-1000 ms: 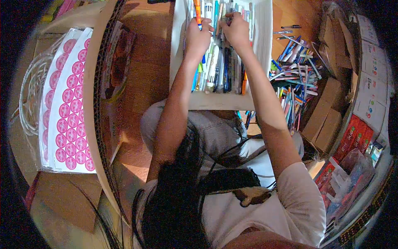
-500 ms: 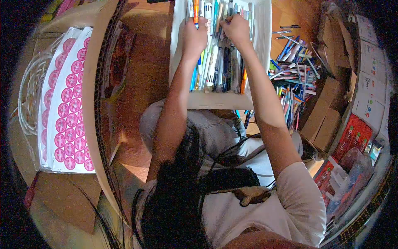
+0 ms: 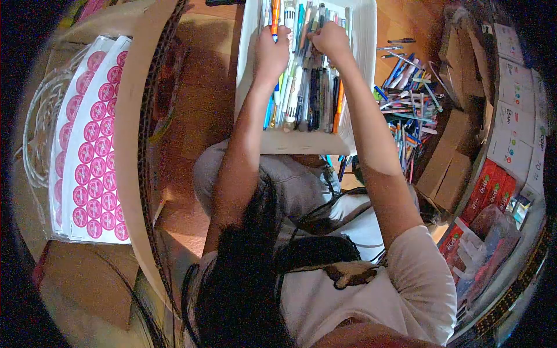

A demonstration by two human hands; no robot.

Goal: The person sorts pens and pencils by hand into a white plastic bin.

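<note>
A long white box (image 3: 248, 35) in front of me holds many pens and markers lying lengthwise, among them a white pen (image 3: 294, 95), black pens (image 3: 315, 98) and an orange pen (image 3: 338, 107) at the right side. My left hand (image 3: 272, 58) is closed over the box's left part, with an orange-and-white pen (image 3: 275, 16) upright between thumb and fingers. Over the right part, my right hand (image 3: 333, 43) is closed, fingers curled round a dark pen (image 3: 321, 14) whose lower part is hidden.
A loose heap of pens (image 3: 409, 104) lies on the wooden floor right of the box. Beyond it stand cardboard flaps (image 3: 447, 156) and red and white cartons (image 3: 487, 185). At left, sheets of round pink stickers (image 3: 96, 151) rest in a cardboard box beside a coil of white cord (image 3: 38, 127).
Both hands stay in nearly the same place over the pens, the left still holding the orange-and-white pen. The view has shifted slightly.
</note>
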